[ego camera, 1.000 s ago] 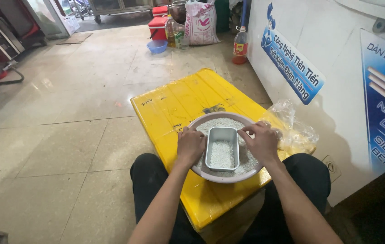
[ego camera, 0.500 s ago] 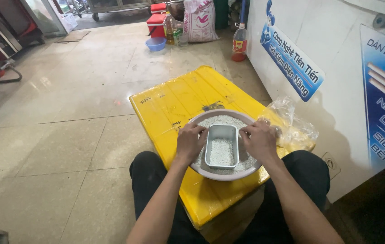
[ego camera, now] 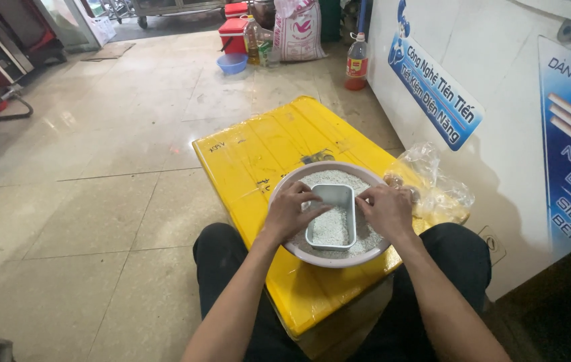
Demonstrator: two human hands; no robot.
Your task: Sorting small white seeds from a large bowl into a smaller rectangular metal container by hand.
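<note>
Small grey rectangular tray (ego camera: 331, 218) half full of white grains, sat in a round basin (ego camera: 299, 175); left hand (ego camera: 294, 211) and right hand (ego camera: 384, 210) loosely gripping its sides

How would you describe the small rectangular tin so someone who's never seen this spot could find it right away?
Start at the big yellow box on the tiled floor beside the white cabinet. On its near end sits a round pale basin of white grains. The small rectangular tin lies in the middle of it, between the left hand and right hand, the only straight-sided metal container there.
</note>
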